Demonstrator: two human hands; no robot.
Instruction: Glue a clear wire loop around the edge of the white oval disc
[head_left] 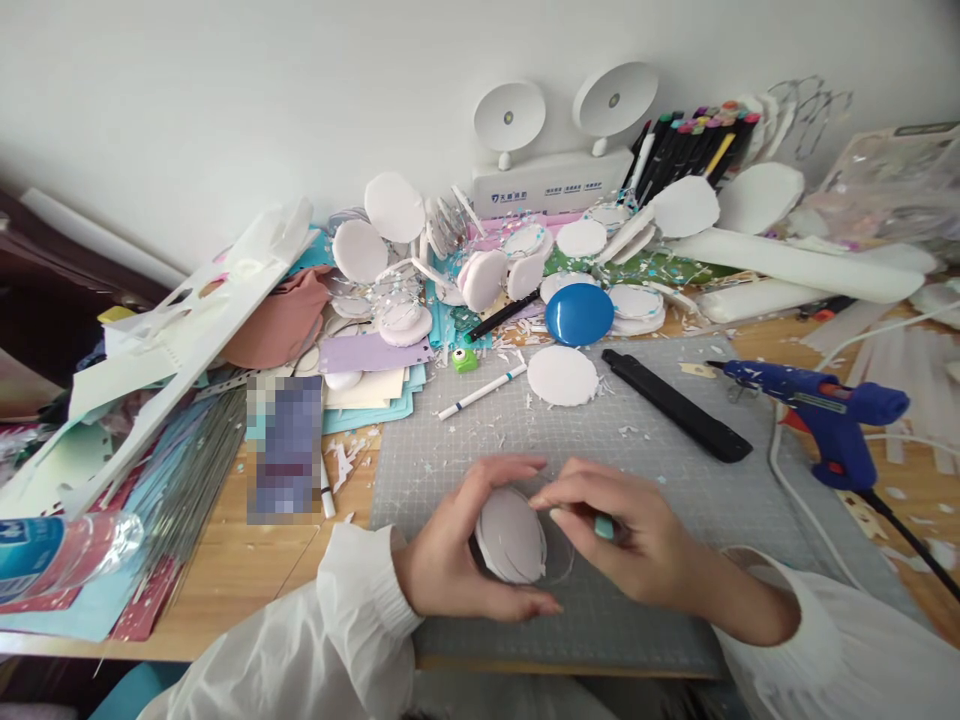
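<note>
My left hand [472, 540] curls around the edge of a small stack of white round discs [511, 535], tilted above the grey cutting mat. A thin clear loop [571, 560] stands out from the discs on their right side. At the upper edge of this loop, my right hand [611, 515] is closed in a pinch. A teal end [604, 527] of some thin tool sticks out below its fingers; the tool's other end is hidden. Just beyond both hands, another white disc [562, 376] lies flat on the mat.
Right of the hands are a black bar-shaped tool [675, 405] and a blue glue gun [825, 400] with its cable. A white marker [482, 391], green punch [463, 360] and blue oval disc [579, 314] lie ahead. A bottle [67, 555] lies at left.
</note>
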